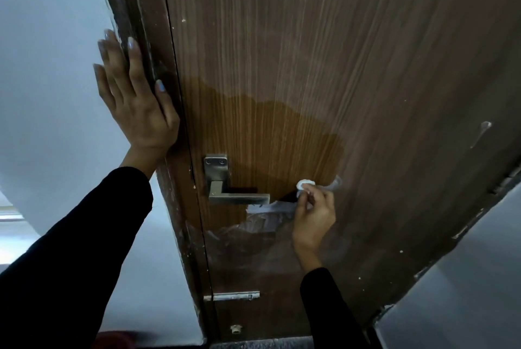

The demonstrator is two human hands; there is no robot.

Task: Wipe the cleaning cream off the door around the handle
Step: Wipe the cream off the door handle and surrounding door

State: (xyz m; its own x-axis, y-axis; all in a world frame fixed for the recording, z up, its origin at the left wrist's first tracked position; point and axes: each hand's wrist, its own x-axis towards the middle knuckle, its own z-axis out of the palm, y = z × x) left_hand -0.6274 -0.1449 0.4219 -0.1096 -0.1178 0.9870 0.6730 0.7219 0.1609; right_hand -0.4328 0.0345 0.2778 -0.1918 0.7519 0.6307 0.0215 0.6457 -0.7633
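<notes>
While one pale wall [50,94] is filling the far left of the view, one left hand [135,100] is being pressed flat against it and against the dark door frame [158,66], all five fingers being held open and spread, with nothing being gripped. One black sleeve [73,250] is being shown running down from that hand to the lower left corner.

Just right of the frame, one brown wood-grain door [338,52] is being shown, and one square metal handle [238,198] is being carried on it beneath one plate fixed with two screws [216,163]. Around and above the handle, one glossier, warmer-coloured patch [267,137] is being seen, while a hazy whitish film is being seen over the rest of the door. Below the handle, white smears of cleaning cream [265,211] are being left across the wood, reaching from under the lever toward the right hand. Lower on the door edge, one metal strip [234,295] is being seen.

To the right of the lever's tip, one right hand [314,214] is being held against the door, its fingers being curled and pinched on one small white wad [304,183], which is being pressed to the surface. A second black sleeve [329,309] is being seen beneath it. Whether the wad is cloth or tissue cannot be told.
</notes>
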